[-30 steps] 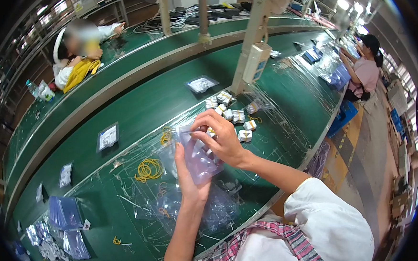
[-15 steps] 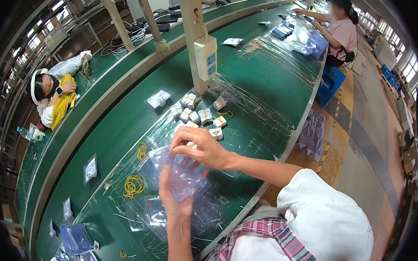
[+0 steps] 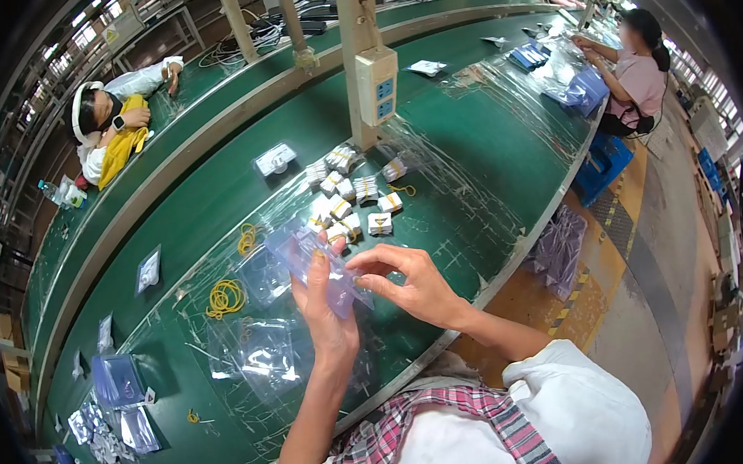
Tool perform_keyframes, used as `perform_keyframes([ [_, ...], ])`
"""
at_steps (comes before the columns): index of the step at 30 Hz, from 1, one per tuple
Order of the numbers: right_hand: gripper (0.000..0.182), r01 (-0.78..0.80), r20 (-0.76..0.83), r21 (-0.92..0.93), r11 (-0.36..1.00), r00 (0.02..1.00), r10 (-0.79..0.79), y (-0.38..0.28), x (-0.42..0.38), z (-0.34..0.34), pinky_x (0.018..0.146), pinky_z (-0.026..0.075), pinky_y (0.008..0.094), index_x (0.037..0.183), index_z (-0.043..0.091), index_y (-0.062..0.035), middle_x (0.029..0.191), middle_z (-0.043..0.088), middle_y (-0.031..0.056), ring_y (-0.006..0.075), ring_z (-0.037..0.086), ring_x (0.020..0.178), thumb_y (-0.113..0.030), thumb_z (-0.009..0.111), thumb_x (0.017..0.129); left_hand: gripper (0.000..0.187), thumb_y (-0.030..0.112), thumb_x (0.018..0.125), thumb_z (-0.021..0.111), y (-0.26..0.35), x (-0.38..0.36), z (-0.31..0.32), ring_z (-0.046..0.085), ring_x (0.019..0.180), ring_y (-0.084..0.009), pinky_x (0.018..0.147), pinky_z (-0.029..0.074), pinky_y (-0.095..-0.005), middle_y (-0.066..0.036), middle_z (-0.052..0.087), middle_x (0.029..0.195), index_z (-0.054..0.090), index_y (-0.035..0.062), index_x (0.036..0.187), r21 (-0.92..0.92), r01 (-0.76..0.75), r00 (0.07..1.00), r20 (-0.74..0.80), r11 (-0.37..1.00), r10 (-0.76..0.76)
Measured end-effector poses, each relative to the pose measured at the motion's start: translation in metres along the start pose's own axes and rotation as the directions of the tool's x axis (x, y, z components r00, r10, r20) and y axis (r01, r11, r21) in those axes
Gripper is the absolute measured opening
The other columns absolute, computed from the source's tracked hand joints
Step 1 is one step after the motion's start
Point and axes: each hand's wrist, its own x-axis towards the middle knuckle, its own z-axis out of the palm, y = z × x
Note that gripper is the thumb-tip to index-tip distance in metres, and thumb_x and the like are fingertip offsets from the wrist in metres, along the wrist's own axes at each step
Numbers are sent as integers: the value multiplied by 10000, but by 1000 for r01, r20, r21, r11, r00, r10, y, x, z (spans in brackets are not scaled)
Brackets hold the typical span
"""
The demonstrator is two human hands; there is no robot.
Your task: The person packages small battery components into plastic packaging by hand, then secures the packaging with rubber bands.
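My left hand (image 3: pixel 323 307) grips a clear, bluish plastic bag (image 3: pixel 292 247), with the thumb laid over its front. At the bag's right edge my right hand (image 3: pixel 413 287) is closed, thumb and fingertips pinched against the plastic. More clear bags (image 3: pixel 269 357) lie on the green bench below and left of my hands. Just beyond the bag sit several small white bundles (image 3: pixel 338 207) bound with yellow rubber bands. Loose yellow rubber bands (image 3: pixel 226 299) lie in a heap to the left.
A post with a socket box (image 3: pixel 378 87) rises behind the bundles. Filled bags (image 3: pixel 275 160) lie along the green belt. A stack of bluish bags (image 3: pixel 117 381) stands at lower left. One person (image 3: pixel 641 79) works at far right; another (image 3: pixel 109 120) leans on the far-left bench.
My right hand has come down from the bag's top to its right edge. The bag is now tilted differently in my left hand, and the camera view has shifted slightly.
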Motion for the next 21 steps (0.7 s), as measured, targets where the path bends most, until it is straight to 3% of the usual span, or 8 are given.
perform_keyframes([
  [4,232,-188,4,333,924,980,198,-2,-6,-35,781,519,258,1125,658,7,1015,679,73,123,643,917,-52,592,911,644,416,962,537,-5,1,-1,529,1212,-294,969,465,-435,-184,480,1357,336,18,1426,-57,75,997,16,996,-74],
  [5,222,-154,-26,323,934,985,172,1,-4,-55,779,514,256,1112,668,-5,1010,681,72,119,641,914,-63,581,916,638,430,970,512,-2,1,1,532,1211,-300,973,466,-443,-185,481,1358,338,21,1428,-66,97,995,2,993,-97],
  [9,237,-28,-449,-207,978,891,-70,21,14,-161,733,473,250,1094,674,-18,925,687,58,111,603,817,-127,563,914,640,530,941,486,8,4,-2,564,1164,-339,956,481,-522,-195,552,1286,417,67,1377,-18,118,992,-40,993,-119],
  [10,231,-120,-533,-322,939,843,-75,39,23,-191,716,458,248,1074,672,-2,905,686,56,112,577,781,-128,570,908,652,532,936,490,10,3,-4,566,1161,-339,957,481,-522,-197,551,1289,412,62,1381,0,133,990,-36,991,-133],
  [11,218,-87,-564,-460,884,797,-215,60,34,-218,711,454,245,1056,677,-7,898,685,65,112,573,767,-134,569,914,668,523,932,493,14,3,-5,553,1180,-355,961,477,-531,-213,531,1312,394,52,1396,15,156,988,5,988,-156],
  [13,181,-186,-651,-538,822,711,-265,94,64,-254,722,478,335,1017,699,-63,879,670,114,200,608,758,-170,622,893,677,522,933,488,19,1,-4,538,1200,-369,965,472,-538,-227,518,1326,381,48,1405,-14,216,976,30,976,-216],
  [16,153,-142,-448,-818,557,766,-462,131,121,-288,772,468,405,977,706,-87,858,654,125,277,593,822,-173,638,869,765,566,915,491,24,1,-2,504,1228,-422,983,446,-578,-279,442,1382,330,32,1439,-66,317,947,83,946,-312],
  [21,145,-225,-340,-918,326,869,-359,170,226,-307,826,465,445,962,718,-126,919,649,141,327,565,941,-181,641,853,910,649,864,518,41,11,-6,488,1228,-457,974,429,-627,-315,376,1416,269,21,1474,-70,367,925,130,928,-356],
])
